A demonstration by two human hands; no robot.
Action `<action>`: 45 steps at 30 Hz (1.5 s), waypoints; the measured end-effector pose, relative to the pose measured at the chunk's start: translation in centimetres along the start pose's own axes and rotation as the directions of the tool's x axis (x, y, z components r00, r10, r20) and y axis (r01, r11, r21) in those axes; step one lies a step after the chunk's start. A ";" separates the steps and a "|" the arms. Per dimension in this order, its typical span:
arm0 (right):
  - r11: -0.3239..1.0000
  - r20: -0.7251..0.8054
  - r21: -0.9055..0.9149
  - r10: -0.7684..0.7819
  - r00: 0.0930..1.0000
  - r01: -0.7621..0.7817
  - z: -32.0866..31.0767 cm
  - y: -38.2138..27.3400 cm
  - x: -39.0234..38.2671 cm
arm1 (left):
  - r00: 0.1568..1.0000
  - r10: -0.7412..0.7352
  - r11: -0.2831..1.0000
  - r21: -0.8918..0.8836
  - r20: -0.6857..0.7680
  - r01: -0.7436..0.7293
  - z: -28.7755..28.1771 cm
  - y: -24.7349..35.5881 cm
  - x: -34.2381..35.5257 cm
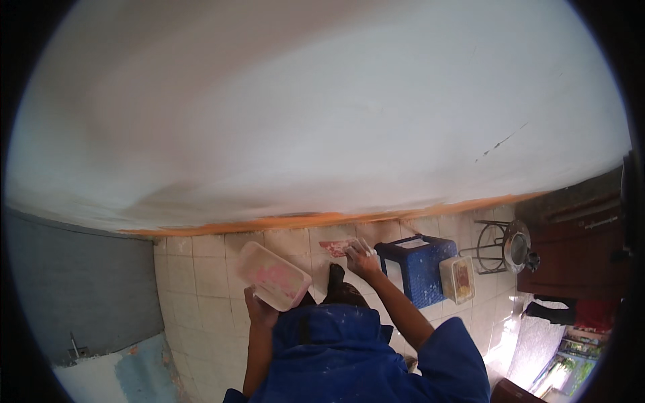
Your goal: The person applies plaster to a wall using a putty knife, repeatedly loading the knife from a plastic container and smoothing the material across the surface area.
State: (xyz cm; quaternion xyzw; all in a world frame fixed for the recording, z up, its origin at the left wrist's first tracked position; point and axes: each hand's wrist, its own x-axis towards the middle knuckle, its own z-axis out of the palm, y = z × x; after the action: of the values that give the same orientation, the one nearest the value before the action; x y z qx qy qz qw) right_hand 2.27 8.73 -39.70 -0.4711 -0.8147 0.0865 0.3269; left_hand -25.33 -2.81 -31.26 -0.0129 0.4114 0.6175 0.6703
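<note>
My left hand [261,303] holds a pale plastic container [274,272] with pink residue inside, tilted below the wall. In my right hand [361,260] is a red flat scraper [334,247] smeared with white; my fingers are whitened with the same material. The white wall [322,114] fills the upper view, with orange paint [302,220] along its foot and a dark crack on the right. A blue plastic stool [420,269] stands right of my right hand, and a clear container [457,279] with yellowish residue is beside it.
A round metal-legged stool [490,247] with a metal item on top stands farther right, near a dark red-brown cabinet [564,248] and hanging dark and red cloth [591,312]. A grey wall [87,282] borders the tiled floor [201,282] on the left. Bright daylight comes in at lower right.
</note>
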 end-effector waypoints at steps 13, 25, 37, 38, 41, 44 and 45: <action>0.953 -0.237 -0.301 -0.054 0.970 -0.021 5.1 5.6 5.1 | 0.936 0.324 0.936 0.189 -0.136 -0.297 5.0 0.9 -3.1; 0.958 -0.422 -0.241 0.042 0.906 -0.157 0.6 0.2 1.3 | 0.875 0.458 0.859 0.332 -0.157 -0.390 3.4 0.5 -4.3; -0.670 0.658 0.740 0.700 0.277 -0.063 16.1 7.5 -7.4 | 0.939 0.278 0.955 -0.051 -0.202 -0.294 4.4 1.1 -4.7; -0.631 0.562 0.775 0.710 0.425 0.028 18.1 10.2 -8.1 | 0.949 0.260 0.960 -0.056 -0.177 -0.273 4.4 1.0 -4.4; -0.087 0.135 0.991 0.741 0.658 -0.106 19.6 12.8 -6.8 | 0.965 0.211 0.970 -0.087 -0.153 -0.226 3.7 0.8 -4.2; -0.328 0.306 0.942 0.765 0.567 -0.065 16.5 11.2 -1.9 | 0.979 0.158 0.969 -0.169 -0.132 -0.179 1.8 0.6 -3.8; -0.564 0.476 0.826 0.719 0.506 0.024 13.9 9.1 0.2 | 0.982 0.138 0.957 -0.237 -0.130 -0.166 1.4 0.7 -4.0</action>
State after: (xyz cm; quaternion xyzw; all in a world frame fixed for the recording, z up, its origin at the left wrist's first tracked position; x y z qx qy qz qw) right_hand 0.12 16.17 -54.42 -0.3114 0.0242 0.6905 0.6524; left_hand -24.79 -5.14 -27.70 -0.0992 0.3684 0.7117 0.5898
